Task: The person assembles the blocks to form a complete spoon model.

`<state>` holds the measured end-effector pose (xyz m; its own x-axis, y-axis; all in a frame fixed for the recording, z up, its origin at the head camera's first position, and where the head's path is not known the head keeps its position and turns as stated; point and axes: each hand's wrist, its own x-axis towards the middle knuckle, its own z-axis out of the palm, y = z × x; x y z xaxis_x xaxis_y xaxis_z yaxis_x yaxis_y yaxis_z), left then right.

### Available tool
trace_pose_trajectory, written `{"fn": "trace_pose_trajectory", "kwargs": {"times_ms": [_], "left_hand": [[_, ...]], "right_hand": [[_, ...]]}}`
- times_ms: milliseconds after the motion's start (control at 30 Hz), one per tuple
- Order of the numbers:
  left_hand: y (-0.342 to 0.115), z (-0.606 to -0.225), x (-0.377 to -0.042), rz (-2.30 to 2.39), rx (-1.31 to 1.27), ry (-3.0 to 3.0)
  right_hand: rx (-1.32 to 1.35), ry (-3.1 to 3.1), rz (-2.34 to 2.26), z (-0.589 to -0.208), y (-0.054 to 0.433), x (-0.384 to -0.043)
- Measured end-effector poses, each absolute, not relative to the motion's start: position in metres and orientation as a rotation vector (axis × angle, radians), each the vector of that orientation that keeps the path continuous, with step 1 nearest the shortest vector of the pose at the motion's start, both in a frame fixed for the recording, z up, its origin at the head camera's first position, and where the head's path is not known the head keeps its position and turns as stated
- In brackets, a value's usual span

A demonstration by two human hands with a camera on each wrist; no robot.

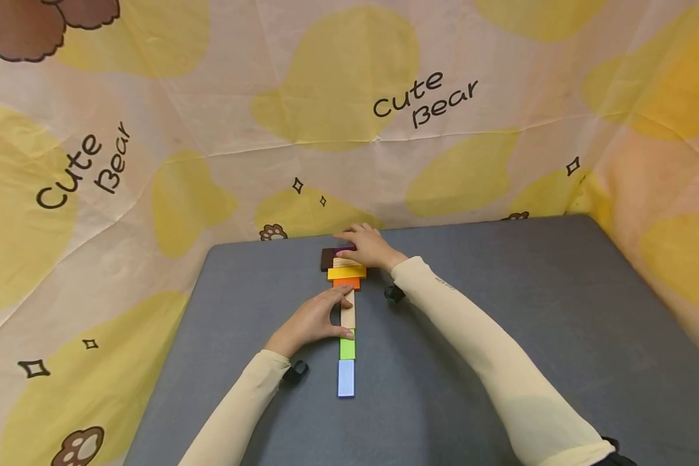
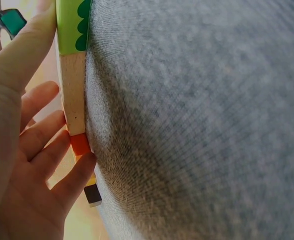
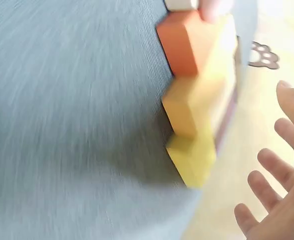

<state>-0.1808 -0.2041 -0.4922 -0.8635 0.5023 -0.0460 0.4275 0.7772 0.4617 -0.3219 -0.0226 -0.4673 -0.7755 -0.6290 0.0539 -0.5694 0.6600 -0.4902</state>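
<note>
A column of coloured blocks lies on the grey table. Nearest is a light blue block (image 1: 346, 378), followed by a green block (image 1: 347, 348), a plain wooden block (image 1: 347, 317), an orange block (image 1: 347, 283) and a yellow block (image 1: 346, 273). Beyond these sit a striped block (image 1: 345, 263), a purple block (image 1: 339, 250) and a dark brown block (image 1: 327, 259). My left hand (image 1: 312, 319) spans the column from its left, thumb at the green block, fingertips by the wooden and orange ones. Over the far right end, my right hand (image 1: 369, 248) spreads its fingers beside the purple block.
A grey cloth-covered table (image 1: 501, 310) extends around the blocks. Behind and beside it hangs a printed curtain (image 1: 338, 84) with bear lettering, close to the table's far edge. Dark camera straps (image 1: 296, 371) sit at the wrists.
</note>
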Motion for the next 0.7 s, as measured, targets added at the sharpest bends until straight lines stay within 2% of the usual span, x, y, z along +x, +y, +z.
{"fn": "trace_pose_trajectory", "kwargs": {"times_ms": [300,700], "left_hand": [[-0.205,-0.49,-0.181,0.67,0.703,2.803],[-0.206,-0.491,-0.178,0.679,0.722,2.802]], "right_hand": [[-1.083,2.753,-0.844,-0.438,0.041,-0.3],[-1.09,2.684,-1.023,-0.456,0.168,-0.226]]}}
